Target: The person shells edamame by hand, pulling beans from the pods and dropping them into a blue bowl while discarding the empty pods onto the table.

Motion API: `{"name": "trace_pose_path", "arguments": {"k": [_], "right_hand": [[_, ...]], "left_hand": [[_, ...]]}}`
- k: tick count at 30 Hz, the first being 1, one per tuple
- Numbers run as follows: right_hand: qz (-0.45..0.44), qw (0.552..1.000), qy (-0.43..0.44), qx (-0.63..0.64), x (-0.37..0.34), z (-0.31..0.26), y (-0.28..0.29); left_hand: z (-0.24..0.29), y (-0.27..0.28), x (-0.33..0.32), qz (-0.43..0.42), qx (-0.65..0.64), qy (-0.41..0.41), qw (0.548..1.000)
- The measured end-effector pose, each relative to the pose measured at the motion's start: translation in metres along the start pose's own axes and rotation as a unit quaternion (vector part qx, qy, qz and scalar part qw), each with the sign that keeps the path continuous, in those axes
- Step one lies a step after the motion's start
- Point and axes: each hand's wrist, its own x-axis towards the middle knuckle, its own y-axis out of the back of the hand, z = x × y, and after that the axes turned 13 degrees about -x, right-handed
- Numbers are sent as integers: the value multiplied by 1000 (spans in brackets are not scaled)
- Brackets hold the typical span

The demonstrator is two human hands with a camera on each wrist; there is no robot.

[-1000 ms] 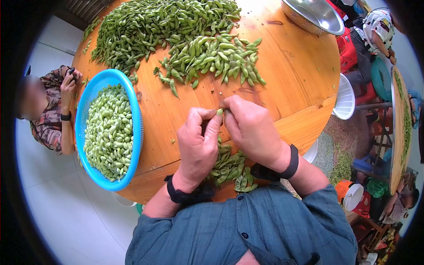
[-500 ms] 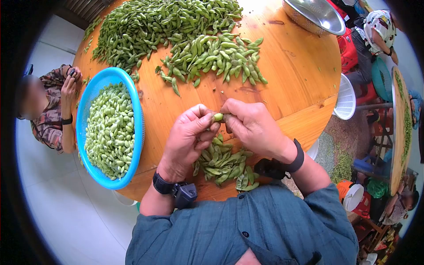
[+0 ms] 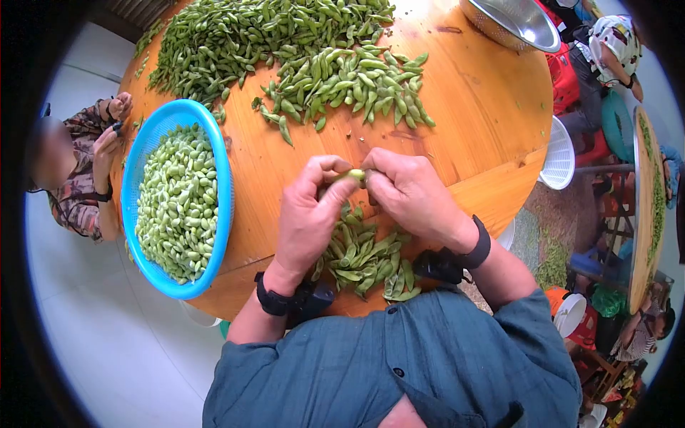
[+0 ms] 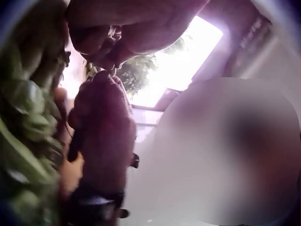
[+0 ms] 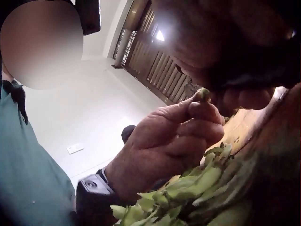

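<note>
A green pod point(image 3: 354, 174) is pinched between thumb and fingers of the left hand point(image 3: 311, 214) in the head view. The right hand point(image 3: 414, 196) pinches its other end, the fingertips of both hands nearly touching. In the right wrist view the left hand point(image 5: 164, 141) shows a bit of the green pod point(image 5: 203, 94) above its thumb. Below the hands lies a small heap of flattened pods point(image 3: 367, 257) on the wooden table. The left wrist view is dark and shows both hands, the right hand point(image 4: 127, 28) above the left hand point(image 4: 106, 132).
A blue basket point(image 3: 225, 207) of shelled beans point(image 3: 178, 203) stands at the left. Piles of whole pods point(image 3: 346, 82) cover the far side of the table point(image 3: 485, 107). A metal colander point(image 3: 514, 25) is at the far right. Another person point(image 3: 85, 167) sits at the left.
The left hand has turned at the wrist, its thumb again up against the pod. More of the pod shows between the hands than half a second ago. The person at the left has moved their hands apart.
</note>
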Motion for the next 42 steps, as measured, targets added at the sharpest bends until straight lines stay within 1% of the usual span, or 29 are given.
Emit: {"name": "trace_pose_path", "arguments": {"k": [1,2,4,5,6,7,8,9,10,11,12,14,16,18,19,20,22,23,26,28,29,31,32,33,34,35,37,38,42], "right_hand": [[4,1000,-19,5,0,0,0],[4,1000,-19,5,-1,0,-1],[10,1000,-5,13,0,1,-4],[9,1000,-3,13,0,-1,-4],[7,1000,-2,9,0,-4,-4],[5,1000,-2,6,-1,-7,-5],[4,1000,-1,7,-3,-7,-7],[-7,999,51,-10,-5,-5,-11],[-18,994,103,-26,-7,-6,-13],[-59,989,130,-38,-9,-10,-12],[-60,989,130,-38,-12,-11,-11],[-96,979,134,-117,-15,-12,-9],[-87,980,135,-120,-12,-7,-9],[32,995,75,-50,-10,-3,-12],[45,999,8,1,-10,-12,-7],[45,999,8,-1,-10,-15,-5],[38,994,-51,89,-10,-17,-2],[50,993,-31,106,-9,-13,-6],[43,995,-43,77,-9,-13,-3],[38,995,-56,77,-9,-14,-2],[34,994,-69,77,-9,-13,-1],[36,995,-58,71,-8,-12,-1],[36,996,-48,64,-8,-11,-1],[36,996,-48,65,-8,-10,-1],[25,995,-58,78,-8,-10,-1],[13,993,-69,91,-8,-10,-1],[1,990,-84,117,-7,-10,0],[-11,985,-99,143,-7,-11,0],[-6,980,-110,163,-5,-11,-3]], "left_hand": [[1,2,-3,-7,45,8,999],[-3,5,-1,-7,45,8,999],[-12,10,4,-25,116,-128,985],[-11,10,3,-23,116,-129,985],[-5,8,2,-2,40,-44,998],[-2,8,2,18,-36,43,998],[-4,9,3,19,-36,42,998],[-7,11,4,25,-136,95,986],[-9,12,6,30,-234,146,961],[-7,13,7,31,-235,147,960],[-4,14,8,27,-261,155,953],[2,15,8,23,-287,162,944],[7,16,5,24,-247,199,948],[5,19,2,3,-248,200,948],[3,21,2,-20,-248,201,947],[3,22,1,-21,-249,201,947],[2,22,1,-56,-229,196,952],[3,21,0,-56,-229,196,952],[8,15,-3,-55,-210,207,954],[8,10,-4,-13,-170,159,972],[8,7,-5,-13,-170,159,972],[8,3,-8,16,-83,37,996],[7,4,-8,15,-83,38,996],[6,7,-8,-3,6,-22,1000],[5,8,-9,-21,94,-82,992],[7,8,-8,-21,94,-82,992],[12,7,-7,-45,202,-176,962],[12,7,-7,-44,202,-176,962],[4,5,-5,-27,238,-232,943]]}}
